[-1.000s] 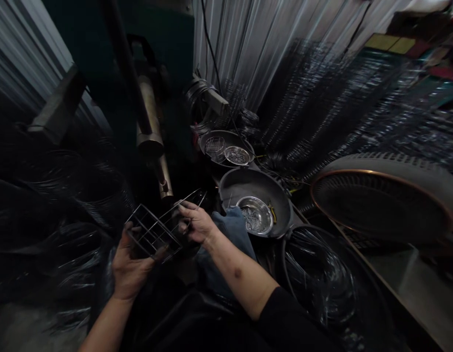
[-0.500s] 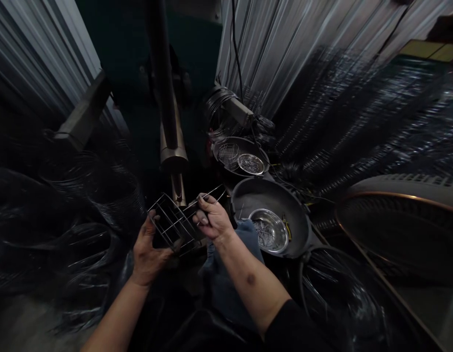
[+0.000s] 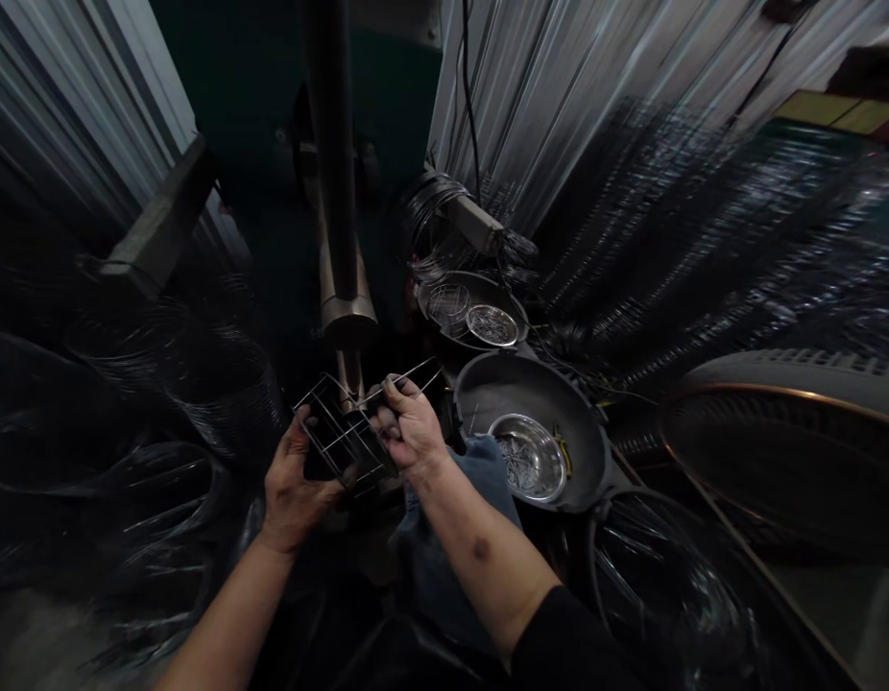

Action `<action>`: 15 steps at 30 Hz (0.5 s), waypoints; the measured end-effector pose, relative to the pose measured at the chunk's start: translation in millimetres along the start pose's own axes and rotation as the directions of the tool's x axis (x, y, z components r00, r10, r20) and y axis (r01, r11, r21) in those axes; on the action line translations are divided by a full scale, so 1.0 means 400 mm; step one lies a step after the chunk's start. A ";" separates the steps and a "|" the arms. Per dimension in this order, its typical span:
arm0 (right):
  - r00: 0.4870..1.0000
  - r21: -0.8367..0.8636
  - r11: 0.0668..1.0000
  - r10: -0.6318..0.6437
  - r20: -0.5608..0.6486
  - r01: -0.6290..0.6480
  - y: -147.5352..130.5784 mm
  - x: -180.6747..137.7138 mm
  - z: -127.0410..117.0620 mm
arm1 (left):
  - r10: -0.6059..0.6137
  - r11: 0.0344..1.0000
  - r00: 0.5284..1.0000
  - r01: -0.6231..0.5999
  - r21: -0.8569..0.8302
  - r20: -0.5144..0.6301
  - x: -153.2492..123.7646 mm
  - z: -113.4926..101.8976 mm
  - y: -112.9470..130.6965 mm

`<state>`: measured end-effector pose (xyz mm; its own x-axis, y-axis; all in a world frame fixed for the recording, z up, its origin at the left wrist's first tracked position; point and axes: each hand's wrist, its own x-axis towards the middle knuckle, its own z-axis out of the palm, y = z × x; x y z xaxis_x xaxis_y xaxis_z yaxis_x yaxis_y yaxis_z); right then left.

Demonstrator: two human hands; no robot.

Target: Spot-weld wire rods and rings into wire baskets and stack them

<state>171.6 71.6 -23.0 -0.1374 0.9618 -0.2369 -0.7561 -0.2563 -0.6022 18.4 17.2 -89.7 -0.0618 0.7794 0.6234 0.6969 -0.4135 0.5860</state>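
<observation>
My left hand [image 3: 299, 489] is closed on the left and lower edge of a small wire rack [image 3: 338, 441], thumb up and fingers beneath it. Pinched in my right hand [image 3: 408, 427] is a thin metal wire [image 3: 424, 376], bent or doubled, whose ends stick out to the right. Its other end lies against the rack's right side; whether it is joined there I cannot tell. Just behind the rack is the lower tip of a brass-coloured metal electrode [image 3: 350, 379], under a thick dark rod [image 3: 334, 144]. The rack's far corner overlaps this tip.
To the right, a grey basin [image 3: 480, 384] holds a steel bowl [image 3: 556, 470] of short wire pieces and yellow-handled pliers [image 3: 564, 449]. Behind it stands another basin [image 3: 516, 288] with a bowl and wire grids. A wire coil [image 3: 430, 206] hangs behind. A round fan-like guard [image 3: 782, 384] stands right.
My right hand has moved slightly left and in toward the rack with the wire. The rack sits nearly where it was, against the electrode tip. The view has shifted a little.
</observation>
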 end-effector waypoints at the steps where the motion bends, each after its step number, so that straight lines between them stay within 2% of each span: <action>1: 1.000 -0.005 1.000 -0.010 0.004 0.010 0.003 0.004 0.002 | -0.011 1.000 1.000 0.011 -0.001 0.003 0.002 0.000 -0.003; 8: 0.999 -0.008 0.999 -0.033 0.004 0.033 0.005 0.023 0.014 | 0.052 0.998 0.998 -0.052 0.028 -0.020 0.015 0.000 -0.016; 15: 0.999 -0.029 0.999 -0.033 0.001 0.033 -0.004 0.038 0.020 | 0.017 1.000 1.000 -0.017 0.018 0.013 0.032 0.004 -0.019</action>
<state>165.6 87.4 -19.5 -0.1131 0.9699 -0.2157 -0.7415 -0.2269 -0.6315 13.6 31.2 -87.0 -0.0410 0.7783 0.6265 0.7108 -0.4180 0.5658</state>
